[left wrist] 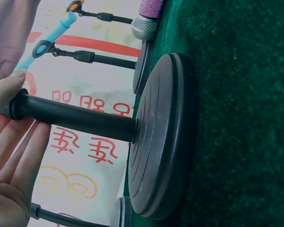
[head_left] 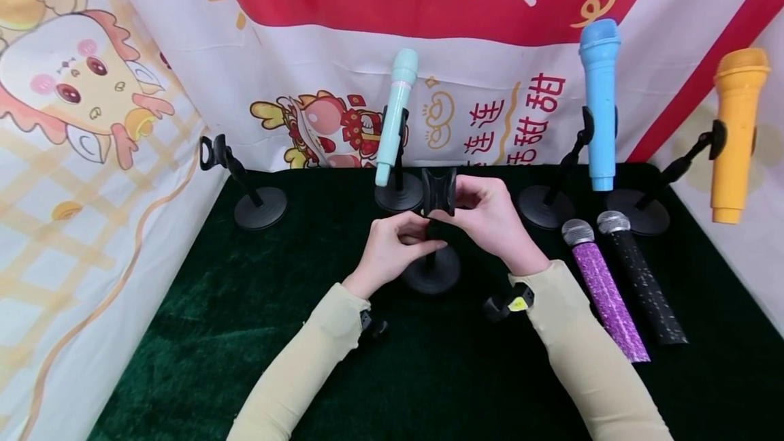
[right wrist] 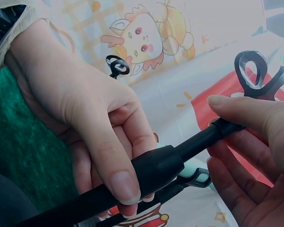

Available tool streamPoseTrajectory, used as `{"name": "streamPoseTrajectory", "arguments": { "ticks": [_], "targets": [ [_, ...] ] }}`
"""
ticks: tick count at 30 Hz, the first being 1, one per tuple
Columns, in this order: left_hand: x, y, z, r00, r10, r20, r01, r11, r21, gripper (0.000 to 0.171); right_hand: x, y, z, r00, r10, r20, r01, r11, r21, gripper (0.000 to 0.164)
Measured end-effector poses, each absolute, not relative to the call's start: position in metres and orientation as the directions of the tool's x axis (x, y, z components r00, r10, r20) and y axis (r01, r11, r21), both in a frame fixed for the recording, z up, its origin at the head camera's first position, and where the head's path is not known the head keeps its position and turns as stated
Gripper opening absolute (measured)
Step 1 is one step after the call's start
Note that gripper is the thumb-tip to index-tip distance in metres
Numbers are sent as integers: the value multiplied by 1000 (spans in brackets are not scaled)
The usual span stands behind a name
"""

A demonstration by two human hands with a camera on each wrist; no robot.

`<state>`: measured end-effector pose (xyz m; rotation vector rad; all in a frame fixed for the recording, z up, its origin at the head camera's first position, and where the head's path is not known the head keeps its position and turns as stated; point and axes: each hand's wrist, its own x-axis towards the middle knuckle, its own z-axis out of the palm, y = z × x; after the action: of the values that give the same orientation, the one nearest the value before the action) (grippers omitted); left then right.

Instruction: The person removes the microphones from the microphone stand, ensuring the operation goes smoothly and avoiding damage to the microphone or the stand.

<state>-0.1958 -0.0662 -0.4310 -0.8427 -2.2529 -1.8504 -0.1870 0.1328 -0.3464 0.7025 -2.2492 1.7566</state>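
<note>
A black desktop microphone stand [head_left: 433, 278] stands upright in the middle, its round base on the green cloth. My left hand [head_left: 392, 250] pinches the stand's thick collar [right wrist: 156, 168] between thumb and fingers, at the top of the lower pole [left wrist: 80, 113]. Higher up, my right hand [head_left: 490, 213] holds the thin upper rod [right wrist: 199, 144] between thumb and fingers, just below the microphone clip [head_left: 438, 190]. No microphone sits in this clip. In the head view the hands partly hide the pole.
Behind stands a stand with a mint microphone [head_left: 398, 111]. At right, stands bear a blue microphone [head_left: 601, 107] and an orange microphone [head_left: 738, 135]. A purple microphone [head_left: 606, 295] and a black microphone [head_left: 646, 284] lie nearby. An unloaded stand [head_left: 260, 208] is back left.
</note>
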Motion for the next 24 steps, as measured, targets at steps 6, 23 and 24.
{"name": "streamPoseTrajectory", "arguments": {
  "ticks": [6,23,24],
  "targets": [
    [-196,-67,-431,-839,347,420,479,104,871,23,-187,132,-347,-871,-243,426,-473,188,-861,12],
    [-196,-66,-433,-854,345,390,450,114,886,23,-187,132,-350,-874,-253,415,-465,185,-866,12],
    [-197,-66,-432,-858,343,381,443,120,888,23,-187,132,-351,-874,-251,415,-464,184,-866,12]
  ]
}}
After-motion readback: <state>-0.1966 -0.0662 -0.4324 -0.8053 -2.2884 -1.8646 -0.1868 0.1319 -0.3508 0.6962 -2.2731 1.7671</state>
